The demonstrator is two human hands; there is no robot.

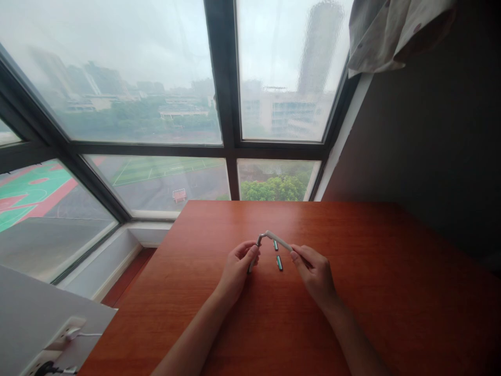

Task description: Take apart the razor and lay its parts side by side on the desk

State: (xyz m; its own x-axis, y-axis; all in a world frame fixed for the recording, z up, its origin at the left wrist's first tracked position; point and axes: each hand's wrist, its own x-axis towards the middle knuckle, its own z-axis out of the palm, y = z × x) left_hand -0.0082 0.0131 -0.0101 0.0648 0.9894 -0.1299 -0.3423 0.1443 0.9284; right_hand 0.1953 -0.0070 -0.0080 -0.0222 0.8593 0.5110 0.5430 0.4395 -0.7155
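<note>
My left hand point(239, 261) is closed round one end of a slim light-grey device with a bent, shiny metal neck point(261, 237). My right hand point(315, 269) pinches the end of its long pale arm point(278, 240), so the device arches between both hands above the table. Two small dark-and-green pieces, battery-like in shape, lie on the tabletop between my hands. The nearer piece point(279, 262) is in plain sight; the farther piece point(275, 245) sits partly behind the pale arm. My left fingers hide most of the end they hold.
The reddish-brown wooden table point(188, 308) reaches to a large window with dark frames point(230, 151). At the lower left, wall sockets point(66, 334) have plugs and cords in them. A pale cloth point(391, 36) hangs at the upper right, beside a dark wall point(422, 136).
</note>
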